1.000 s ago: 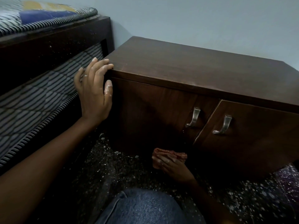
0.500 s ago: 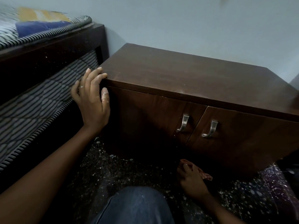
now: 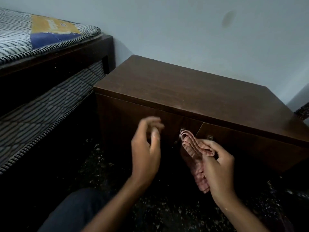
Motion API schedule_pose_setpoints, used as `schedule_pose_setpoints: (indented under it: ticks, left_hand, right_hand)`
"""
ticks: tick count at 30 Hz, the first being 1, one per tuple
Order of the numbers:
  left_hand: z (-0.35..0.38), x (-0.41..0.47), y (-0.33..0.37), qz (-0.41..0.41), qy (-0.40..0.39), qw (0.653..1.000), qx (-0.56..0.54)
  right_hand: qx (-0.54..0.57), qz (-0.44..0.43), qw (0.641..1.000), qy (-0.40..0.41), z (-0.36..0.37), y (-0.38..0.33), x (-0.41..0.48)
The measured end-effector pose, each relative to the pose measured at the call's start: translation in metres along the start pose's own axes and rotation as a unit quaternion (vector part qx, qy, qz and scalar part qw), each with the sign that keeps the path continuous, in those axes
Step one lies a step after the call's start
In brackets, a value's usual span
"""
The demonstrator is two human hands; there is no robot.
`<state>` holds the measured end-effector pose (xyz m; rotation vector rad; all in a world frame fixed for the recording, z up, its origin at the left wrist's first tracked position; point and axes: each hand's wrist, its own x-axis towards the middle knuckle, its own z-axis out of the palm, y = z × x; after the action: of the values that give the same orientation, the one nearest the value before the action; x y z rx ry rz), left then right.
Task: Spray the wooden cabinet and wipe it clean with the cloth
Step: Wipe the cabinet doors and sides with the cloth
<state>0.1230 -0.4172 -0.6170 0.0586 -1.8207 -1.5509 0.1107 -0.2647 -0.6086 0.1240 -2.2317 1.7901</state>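
The dark wooden cabinet stands against the wall, low, with two doors and metal handles. My right hand grips a pink striped cloth, held up in front of the doors near the middle handles, its loose end hanging down. My left hand hovers in the air in front of the left door, fingers apart and blurred, holding nothing. No spray bottle shows in this view.
A bed with a striped mattress and dark frame stands close on the left of the cabinet. The speckled dark floor lies below. My knee in blue jeans is at the bottom.
My left hand let go of the cabinet's left corner and moved right, in front of the door. My right hand lifted the cloth from the floor up to the handles.
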Motion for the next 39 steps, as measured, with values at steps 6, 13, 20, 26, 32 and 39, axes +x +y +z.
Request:
schedule_pose_setpoints:
  ticks: [6, 13, 20, 26, 32, 39]
  left_hand:
    - [-0.002, -0.046, -0.016, -0.428, -0.211, 0.854, -0.206]
    - [-0.007, -0.026, -0.003, -0.387, -0.119, 0.905, -0.134]
    - [-0.006, -0.028, 0.0, -0.411, -0.149, 0.871, -0.225]
    - [-0.013, -0.013, -0.013, -0.35, -0.165, 0.898, -0.212]
    - [-0.009, -0.003, -0.016, -0.276, -0.134, 0.937, -0.168]
    - [-0.001, 0.018, -0.036, -0.106, -0.144, 0.982, 0.064]
  right_hand:
    - [0.178, 0.321, 0.925, -0.096, 0.0, 0.0, -0.004]
    - [0.103, 0.171, 0.96, -0.197, 0.009, 0.0, -0.005]
    - [-0.25, -0.179, 0.941, -0.144, 0.026, 0.028, -0.021]
    - [-0.053, 0.011, 0.965, -0.256, 0.03, 0.016, -0.008]
    - [-0.183, -0.094, 0.958, -0.199, 0.025, 0.017, 0.016]
    - [-0.245, -0.334, 0.908, 0.055, -0.029, -0.01, 0.055]
